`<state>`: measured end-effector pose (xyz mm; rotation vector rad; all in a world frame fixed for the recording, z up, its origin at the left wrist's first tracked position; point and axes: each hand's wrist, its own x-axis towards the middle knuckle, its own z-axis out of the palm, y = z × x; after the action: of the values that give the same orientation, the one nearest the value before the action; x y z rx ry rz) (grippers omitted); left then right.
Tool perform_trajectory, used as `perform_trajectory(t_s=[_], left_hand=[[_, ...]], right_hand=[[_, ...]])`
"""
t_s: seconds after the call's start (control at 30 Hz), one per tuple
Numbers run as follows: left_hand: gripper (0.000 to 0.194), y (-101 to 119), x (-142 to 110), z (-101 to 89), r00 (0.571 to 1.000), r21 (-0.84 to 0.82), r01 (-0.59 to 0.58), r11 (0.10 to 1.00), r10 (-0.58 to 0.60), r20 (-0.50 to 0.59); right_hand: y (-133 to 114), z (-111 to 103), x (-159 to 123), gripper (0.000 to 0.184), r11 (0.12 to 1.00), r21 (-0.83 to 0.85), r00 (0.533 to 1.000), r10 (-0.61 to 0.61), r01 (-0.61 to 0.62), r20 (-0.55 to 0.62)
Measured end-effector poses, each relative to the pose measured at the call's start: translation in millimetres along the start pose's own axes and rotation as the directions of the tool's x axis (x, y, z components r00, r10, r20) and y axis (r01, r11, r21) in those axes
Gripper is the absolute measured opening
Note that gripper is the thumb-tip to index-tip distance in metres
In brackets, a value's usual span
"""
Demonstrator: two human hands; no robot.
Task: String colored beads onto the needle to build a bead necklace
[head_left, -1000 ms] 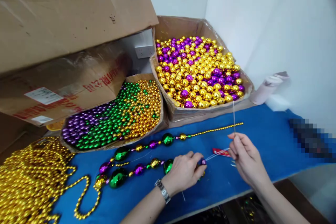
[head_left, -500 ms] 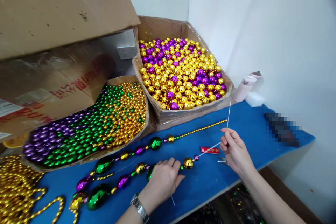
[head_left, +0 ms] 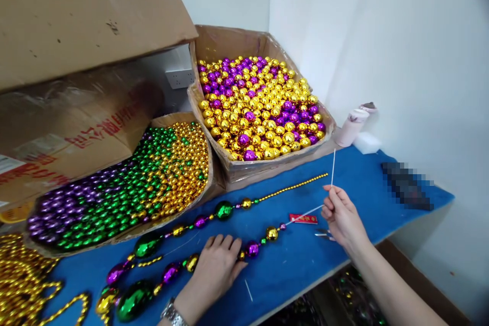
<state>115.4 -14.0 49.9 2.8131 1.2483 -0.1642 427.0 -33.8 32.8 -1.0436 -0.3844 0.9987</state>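
My left hand, with a metal watch at its wrist, is curled over a bead garland of purple, gold and green beads, hiding part of it. Raised above the cloth, my right hand pinches the white cord that runs out of the garland's right end. A stiff tip of that cord sticks up from the fingers. Behind lies the garland's other side, ending in a thin gold bead chain. A big green bead sits left of my left hand.
Two cardboard boxes of loose beads, one with gold and purple balls, the other with smaller beads, line the back. Gold bead strings pile up at left. A red packet, metal tool and pinkish bottle are at right.
My left hand has slid left along the garland, uncovering a purple bead and its small neighbours. My right hand still pinches the cord in nearly the same place.
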Motion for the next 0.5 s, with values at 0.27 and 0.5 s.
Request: perform_trajectory(t_s=[0.27,0.5], left_hand=[[0.021,-20.3,-19.2,7.7,0.999,-0.018,0.03,0.999,-0.03,0.013],[0.035,-31.9,-33.1,10.3,0.999,-0.043,0.05,0.998,-0.051,-0.019]], right_hand=[[6.5,-11.1,6.0,0.031,0.999,0.031,0.999,0.032,-0.031,-0.037],[10.1,-12.2,6.2,0.03,0.998,0.04,0.998,0.044,-0.042,-0.039]])
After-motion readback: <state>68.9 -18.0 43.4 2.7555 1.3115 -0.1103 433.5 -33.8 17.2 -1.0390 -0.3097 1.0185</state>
